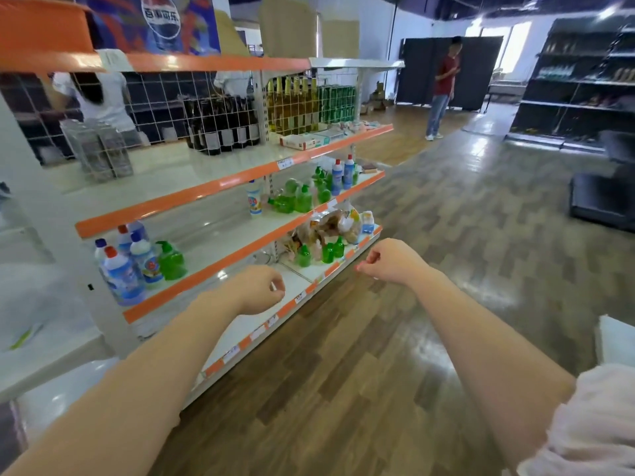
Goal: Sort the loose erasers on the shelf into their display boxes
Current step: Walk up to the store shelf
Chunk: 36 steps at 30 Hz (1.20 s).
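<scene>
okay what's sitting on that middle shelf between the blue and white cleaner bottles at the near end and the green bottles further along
In the head view, the shelf between the cleaner bottles and the far green bottles holds one green pump bottle and one white bottle; otherwise bare.

You are showing two bare forearms reaching into view from the bottom edge, with nothing on either wrist: no watch, no band, no glove. Your left hand [259, 290] and your right hand [388, 262] are both uncovered too, and the fingernails on the right one are showing a pinkish tint at the tips. You are wearing a pale, whitish sleeve [591, 427] of soft, slightly fuzzy-looking fabric, bunching in loose folds around your right upper arm near the lower right corner.
</scene>
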Available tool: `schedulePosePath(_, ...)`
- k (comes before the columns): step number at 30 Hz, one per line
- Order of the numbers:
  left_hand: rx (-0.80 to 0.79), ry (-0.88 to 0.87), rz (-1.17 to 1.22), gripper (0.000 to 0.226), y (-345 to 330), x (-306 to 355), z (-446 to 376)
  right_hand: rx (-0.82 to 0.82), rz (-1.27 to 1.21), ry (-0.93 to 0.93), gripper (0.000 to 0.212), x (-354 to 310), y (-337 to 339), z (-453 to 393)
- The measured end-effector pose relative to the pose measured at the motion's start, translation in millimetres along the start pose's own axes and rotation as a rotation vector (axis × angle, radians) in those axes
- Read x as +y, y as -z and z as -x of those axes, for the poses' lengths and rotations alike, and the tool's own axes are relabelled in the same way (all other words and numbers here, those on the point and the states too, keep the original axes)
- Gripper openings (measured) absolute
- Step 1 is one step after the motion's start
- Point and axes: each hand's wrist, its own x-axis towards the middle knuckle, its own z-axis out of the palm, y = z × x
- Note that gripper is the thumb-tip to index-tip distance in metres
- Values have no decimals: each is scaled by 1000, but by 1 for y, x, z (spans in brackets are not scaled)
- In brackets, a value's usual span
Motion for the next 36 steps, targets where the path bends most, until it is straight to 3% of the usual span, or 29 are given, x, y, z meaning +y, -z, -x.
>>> schedulePosePath(10,37,-62,-14,23,62,-48,-199,65,-24,-25,25,1,30,-188)
schedulePosePath(17,-12,-50,12,23,74,-61,-309,74,-47,-30,34,32,35,-291)
schedulePosePath(29,-4,-66,-18,27,116,-24,-547,82,13,-30,25,116,103,-516)
schedulePosePath(36,75,32,-83,25,135,-11,-672,116,-79,1,19,152,128,-632)
